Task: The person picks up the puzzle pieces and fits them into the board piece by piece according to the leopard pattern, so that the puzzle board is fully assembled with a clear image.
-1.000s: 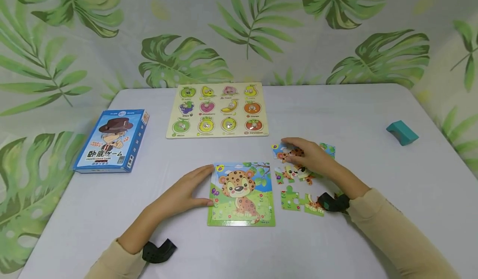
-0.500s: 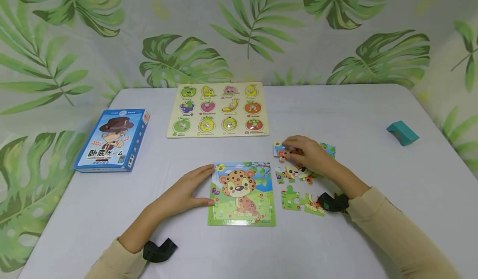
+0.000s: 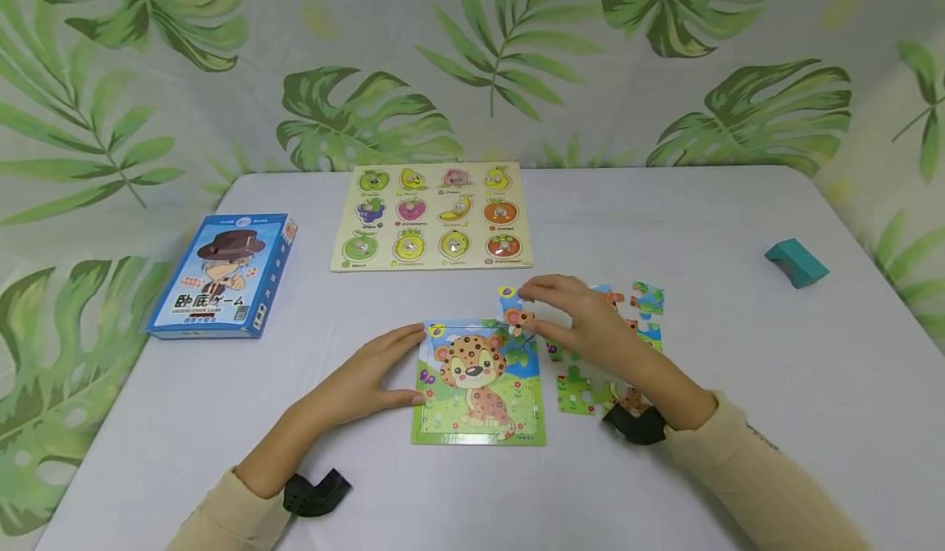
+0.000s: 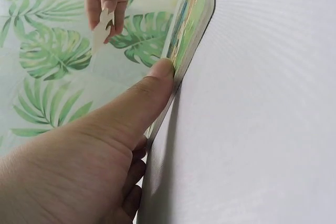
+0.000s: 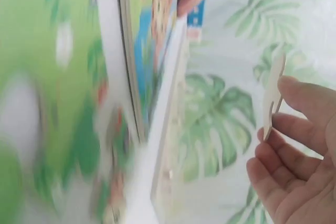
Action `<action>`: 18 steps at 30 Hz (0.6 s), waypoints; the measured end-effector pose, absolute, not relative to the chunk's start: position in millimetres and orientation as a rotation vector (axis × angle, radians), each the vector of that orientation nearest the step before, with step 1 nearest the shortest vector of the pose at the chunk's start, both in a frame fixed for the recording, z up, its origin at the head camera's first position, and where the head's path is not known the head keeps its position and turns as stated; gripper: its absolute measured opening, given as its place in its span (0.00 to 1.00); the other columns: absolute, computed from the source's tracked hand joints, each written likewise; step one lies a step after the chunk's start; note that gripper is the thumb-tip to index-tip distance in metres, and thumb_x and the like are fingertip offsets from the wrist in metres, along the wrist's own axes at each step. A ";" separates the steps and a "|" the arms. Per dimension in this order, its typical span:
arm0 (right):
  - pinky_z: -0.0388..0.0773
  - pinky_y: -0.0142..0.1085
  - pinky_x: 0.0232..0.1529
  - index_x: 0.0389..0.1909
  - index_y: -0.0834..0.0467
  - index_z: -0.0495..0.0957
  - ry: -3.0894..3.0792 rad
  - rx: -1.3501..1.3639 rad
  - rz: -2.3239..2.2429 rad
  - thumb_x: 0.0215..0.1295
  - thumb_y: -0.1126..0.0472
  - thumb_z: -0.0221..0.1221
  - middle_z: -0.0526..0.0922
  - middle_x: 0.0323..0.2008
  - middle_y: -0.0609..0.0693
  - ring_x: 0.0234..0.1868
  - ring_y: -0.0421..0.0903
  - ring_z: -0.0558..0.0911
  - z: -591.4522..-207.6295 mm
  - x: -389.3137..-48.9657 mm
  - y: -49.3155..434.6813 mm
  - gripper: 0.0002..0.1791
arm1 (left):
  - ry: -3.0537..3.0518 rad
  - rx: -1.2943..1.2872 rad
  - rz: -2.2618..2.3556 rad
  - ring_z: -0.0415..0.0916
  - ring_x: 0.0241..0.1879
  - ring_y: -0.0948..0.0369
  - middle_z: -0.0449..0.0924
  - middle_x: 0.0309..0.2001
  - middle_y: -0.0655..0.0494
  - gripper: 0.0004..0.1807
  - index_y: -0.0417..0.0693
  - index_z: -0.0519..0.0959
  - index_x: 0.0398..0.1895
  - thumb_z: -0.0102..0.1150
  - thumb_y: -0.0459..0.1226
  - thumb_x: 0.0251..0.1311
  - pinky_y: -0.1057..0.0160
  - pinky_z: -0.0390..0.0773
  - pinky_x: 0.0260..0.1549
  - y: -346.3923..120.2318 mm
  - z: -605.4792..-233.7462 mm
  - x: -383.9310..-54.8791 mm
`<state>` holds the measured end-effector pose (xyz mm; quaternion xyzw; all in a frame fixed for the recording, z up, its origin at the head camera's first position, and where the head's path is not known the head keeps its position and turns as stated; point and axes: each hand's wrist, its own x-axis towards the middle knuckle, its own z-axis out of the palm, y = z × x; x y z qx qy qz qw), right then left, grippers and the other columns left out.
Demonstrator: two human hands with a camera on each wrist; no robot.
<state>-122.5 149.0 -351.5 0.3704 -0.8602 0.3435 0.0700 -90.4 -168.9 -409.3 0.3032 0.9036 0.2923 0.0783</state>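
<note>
A square leopard picture board [image 3: 480,424] lies flat in front of me. My left hand [image 3: 362,379] rests at its left side, thumb and fingers spread along the edge; the left wrist view shows the thumb [image 4: 157,72] touching that edge. Just above the board's upper right corner, my right hand [image 3: 591,330] pinches a jigsaw piece [image 3: 508,298] with a yellow spot on blue and a leopard ear. From the right wrist, this piece [image 5: 272,98] appears edge-on between thumb and fingers. Several loose jigsaw pieces [image 3: 574,393] lie right of the board, partly hidden beneath the right hand and forearm.
Behind the leopard board lies a wooden fruit puzzle [image 3: 435,217]. A blue card-game box [image 3: 221,276] sits at the left, and a teal arched block [image 3: 797,262] at the far right. Leaf-patterned cloth [image 3: 561,59] hangs behind the white table.
My right hand has lifted the jigsaw piece from among the loose ones and carried it left toward the board's upper right corner. The left hand has stayed in place.
</note>
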 end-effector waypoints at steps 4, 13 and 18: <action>0.69 0.42 0.51 0.50 0.62 0.75 -2.661 1.153 1.020 0.55 0.59 0.62 0.74 0.50 0.53 0.54 0.50 0.70 -360.4 -110.9 126.1 0.21 | 2.712 0.914 0.871 0.51 0.64 0.53 0.54 0.66 0.52 0.46 0.42 0.58 0.66 0.61 0.55 0.47 0.53 0.55 0.59 -168.6 -409.3 -90.5; 0.66 0.41 0.55 0.51 0.61 0.75 -2.835 1.187 0.939 0.58 0.56 0.60 0.74 0.51 0.52 0.54 0.48 0.69 -391.7 -105.9 90.8 0.21 | 2.719 0.922 0.867 0.51 0.64 0.54 0.54 0.66 0.53 0.45 0.43 0.59 0.65 0.61 0.56 0.48 0.53 0.55 0.59 -169.2 -410.3 -90.5; 0.64 0.41 0.55 0.50 0.58 0.76 -2.823 1.185 0.878 0.58 0.55 0.60 0.75 0.50 0.50 0.53 0.47 0.70 -399.9 -110.3 82.0 0.20 | 2.727 0.935 0.860 0.52 0.64 0.54 0.55 0.66 0.52 0.44 0.42 0.60 0.65 0.61 0.56 0.48 0.53 0.55 0.59 -169.5 -410.6 -91.0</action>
